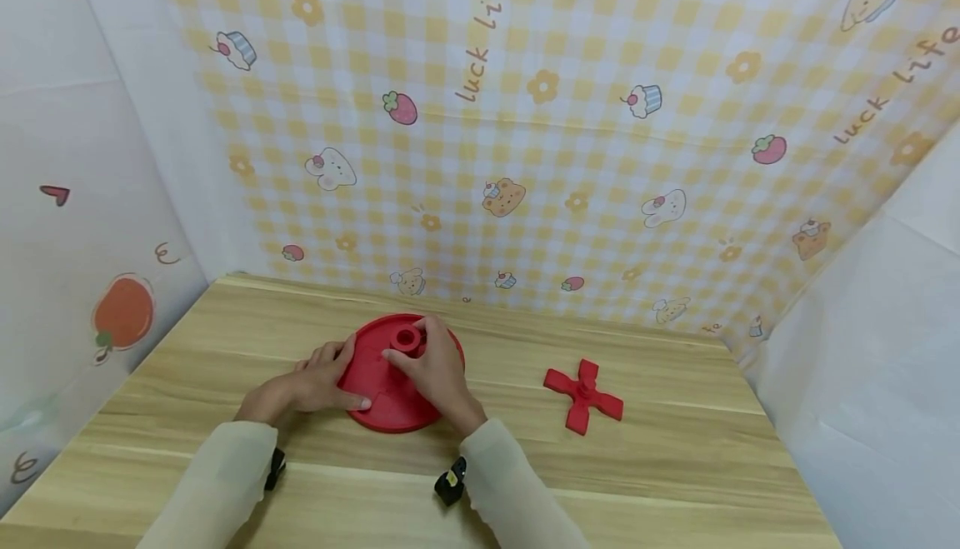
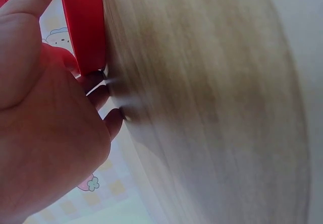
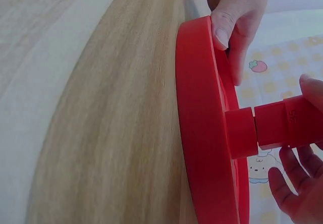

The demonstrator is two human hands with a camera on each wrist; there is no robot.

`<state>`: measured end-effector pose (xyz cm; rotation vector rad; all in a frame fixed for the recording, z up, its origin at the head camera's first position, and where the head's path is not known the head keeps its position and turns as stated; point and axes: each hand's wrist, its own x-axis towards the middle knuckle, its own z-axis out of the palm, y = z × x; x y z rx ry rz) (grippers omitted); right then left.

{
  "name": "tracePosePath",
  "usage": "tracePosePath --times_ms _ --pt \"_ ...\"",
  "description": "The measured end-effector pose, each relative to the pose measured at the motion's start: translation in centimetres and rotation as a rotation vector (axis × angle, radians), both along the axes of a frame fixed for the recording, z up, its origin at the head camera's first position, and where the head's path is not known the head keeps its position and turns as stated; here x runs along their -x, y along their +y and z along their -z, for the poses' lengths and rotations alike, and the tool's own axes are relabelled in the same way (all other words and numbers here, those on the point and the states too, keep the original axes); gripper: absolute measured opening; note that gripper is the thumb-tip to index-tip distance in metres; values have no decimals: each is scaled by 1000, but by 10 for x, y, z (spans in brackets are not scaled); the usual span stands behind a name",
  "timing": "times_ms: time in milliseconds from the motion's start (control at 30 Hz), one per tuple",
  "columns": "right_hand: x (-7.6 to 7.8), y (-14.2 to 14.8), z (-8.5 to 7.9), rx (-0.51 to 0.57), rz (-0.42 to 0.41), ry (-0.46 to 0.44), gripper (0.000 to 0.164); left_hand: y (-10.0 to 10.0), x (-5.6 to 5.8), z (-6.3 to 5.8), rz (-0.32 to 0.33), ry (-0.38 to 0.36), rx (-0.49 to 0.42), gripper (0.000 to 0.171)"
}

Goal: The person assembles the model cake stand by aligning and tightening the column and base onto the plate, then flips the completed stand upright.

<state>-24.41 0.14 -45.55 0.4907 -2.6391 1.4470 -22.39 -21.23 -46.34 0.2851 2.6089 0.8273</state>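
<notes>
A round red disc with a raised rim lies flat on the table. My left hand grips its left edge, thumb over the top, the other fingers against the outer side. In the left wrist view, the rim shows between thumb and fingers. From the disc's face rises a short red post. A hollow red cylinder stands end to end with it, a thin seam between them. My right hand holds this cylinder between thumb and fingers; whether the two parts interlock is hidden.
To the right of the disc, a red four-armed cross piece with a small central knob lies on the wooden table. A yellow checked cloth hangs behind the table, with white cloth at both sides.
</notes>
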Motion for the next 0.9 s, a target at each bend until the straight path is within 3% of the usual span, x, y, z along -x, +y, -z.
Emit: tracePosePath --times_ms 333,533,733,900 --pt "-3 -2 0 -63 79 -32 54 2 -3 -6 17 -3 24 121" --pt "4 6 -6 -7 -38 -90 71 1 -3 -9 20 -7 14 123" --pt "6 13 -10 -6 -162 -75 63 0 -2 -6 32 -7 0 125" --pt "6 14 -13 -27 -183 -84 60 0 -2 -6 26 -8 5 124"
